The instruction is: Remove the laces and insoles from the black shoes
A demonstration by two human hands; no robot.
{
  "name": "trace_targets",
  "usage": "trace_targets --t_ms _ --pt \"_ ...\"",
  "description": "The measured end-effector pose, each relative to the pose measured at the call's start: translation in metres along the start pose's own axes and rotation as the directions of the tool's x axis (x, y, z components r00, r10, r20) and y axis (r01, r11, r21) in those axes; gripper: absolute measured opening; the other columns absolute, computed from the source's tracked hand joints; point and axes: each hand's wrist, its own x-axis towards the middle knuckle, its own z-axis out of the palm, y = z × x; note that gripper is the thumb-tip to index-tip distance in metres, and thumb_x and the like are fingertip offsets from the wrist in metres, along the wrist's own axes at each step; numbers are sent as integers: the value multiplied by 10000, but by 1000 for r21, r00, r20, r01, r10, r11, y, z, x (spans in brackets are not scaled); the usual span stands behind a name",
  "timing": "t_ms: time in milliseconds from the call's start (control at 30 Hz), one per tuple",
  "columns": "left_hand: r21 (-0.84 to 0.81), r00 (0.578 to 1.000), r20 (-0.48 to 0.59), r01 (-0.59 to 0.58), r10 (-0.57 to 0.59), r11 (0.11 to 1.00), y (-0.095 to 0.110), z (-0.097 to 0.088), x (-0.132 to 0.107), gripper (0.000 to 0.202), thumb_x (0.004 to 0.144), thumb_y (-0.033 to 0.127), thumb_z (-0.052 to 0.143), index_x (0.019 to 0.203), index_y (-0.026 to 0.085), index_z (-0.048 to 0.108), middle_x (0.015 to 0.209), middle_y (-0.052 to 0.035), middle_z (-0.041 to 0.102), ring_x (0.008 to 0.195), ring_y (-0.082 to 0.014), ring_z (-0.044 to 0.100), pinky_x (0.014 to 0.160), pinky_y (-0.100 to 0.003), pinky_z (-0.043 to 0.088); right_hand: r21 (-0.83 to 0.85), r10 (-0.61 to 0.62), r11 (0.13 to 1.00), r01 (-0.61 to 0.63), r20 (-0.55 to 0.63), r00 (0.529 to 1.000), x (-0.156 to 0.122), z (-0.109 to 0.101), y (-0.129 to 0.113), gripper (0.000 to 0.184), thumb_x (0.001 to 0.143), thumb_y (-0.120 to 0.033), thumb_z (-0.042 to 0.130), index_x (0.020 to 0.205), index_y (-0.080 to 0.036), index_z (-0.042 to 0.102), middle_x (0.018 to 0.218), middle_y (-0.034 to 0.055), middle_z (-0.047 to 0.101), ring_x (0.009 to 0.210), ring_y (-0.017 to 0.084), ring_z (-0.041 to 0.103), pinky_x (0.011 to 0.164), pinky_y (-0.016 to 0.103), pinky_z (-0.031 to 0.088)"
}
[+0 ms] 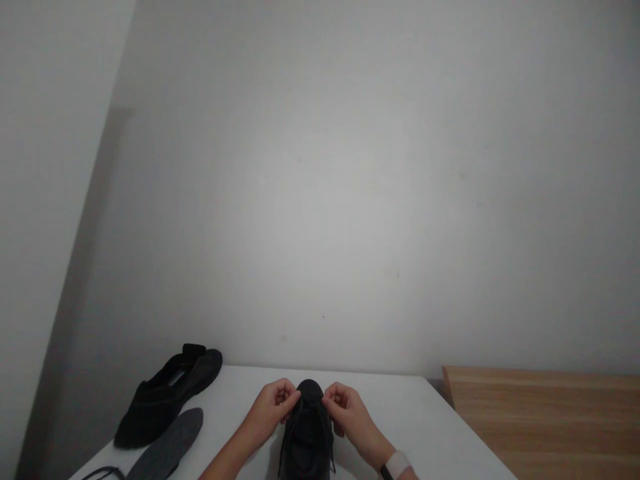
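A black shoe (306, 443) rests on the white table (385, 400) in front of me, its toe pointing to the wall. Dark lace runs down both sides of it, and a loose end hangs at its right. At the shoe's far end, my left hand (273, 408) pinches the shoelace with thumb and forefinger from the left. My right hand (353, 417) pinches it the same way from the right, with a pale band on the wrist. The lace between the fingertips is thin and hard to make out. The shoe's near end is cut off by the frame.
A second black shoe (163, 400) lies at the table's left side. Beside it are a dark grey insole (170, 443) and a black lace (103, 472) near the lower edge. A wood-grain panel (540, 413) stands at the right, and a white wall (325, 200) rises behind.
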Motion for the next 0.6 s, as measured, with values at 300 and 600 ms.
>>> trace_targets --t_ms 300,600 --pt "1 998 62 4 -4 1000 3 -3 -2 399 726 553 608 657 178 493 521 65 445 466 -99 425 455 -212 314 -8 -34 999 35 58 998 -2 -4 -2 370 703 -504 678 751 -176 515 561 -74 454 421 60 393 341 173 292" --pt "-42 996 83 -6 10 999 2 0 -5 410 754 555 588 658 168 494 565 53 451 534 -110 441 518 -226 342 7 -116 993 116 52 992 -2 -3 5 307 772 -450 642 751 -177 503 580 -66 456 499 80 428 473 210 344"
